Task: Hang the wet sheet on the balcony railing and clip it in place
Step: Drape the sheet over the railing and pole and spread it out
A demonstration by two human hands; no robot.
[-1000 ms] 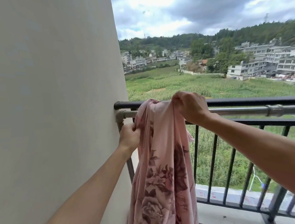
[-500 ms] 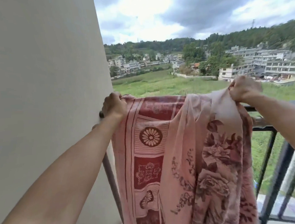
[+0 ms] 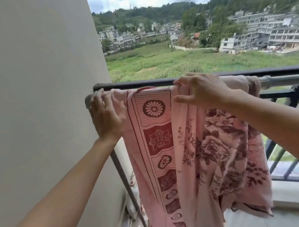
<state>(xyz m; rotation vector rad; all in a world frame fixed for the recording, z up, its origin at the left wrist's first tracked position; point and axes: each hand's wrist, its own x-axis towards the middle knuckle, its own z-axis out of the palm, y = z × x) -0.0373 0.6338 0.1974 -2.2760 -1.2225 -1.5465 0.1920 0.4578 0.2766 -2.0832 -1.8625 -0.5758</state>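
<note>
The pink floral sheet (image 3: 189, 146) hangs draped over the grey rod (image 3: 281, 81) just inside the black railing (image 3: 135, 83), hiding most of the rod; its lower end is cut off by the frame. The right hand (image 3: 201, 92) rests on the top fold, fingers spread and straight. The left hand (image 3: 108, 118) presses the sheet's edge beside the wall (image 3: 41, 83) with loose fingers, whose tips are blurred.
</note>
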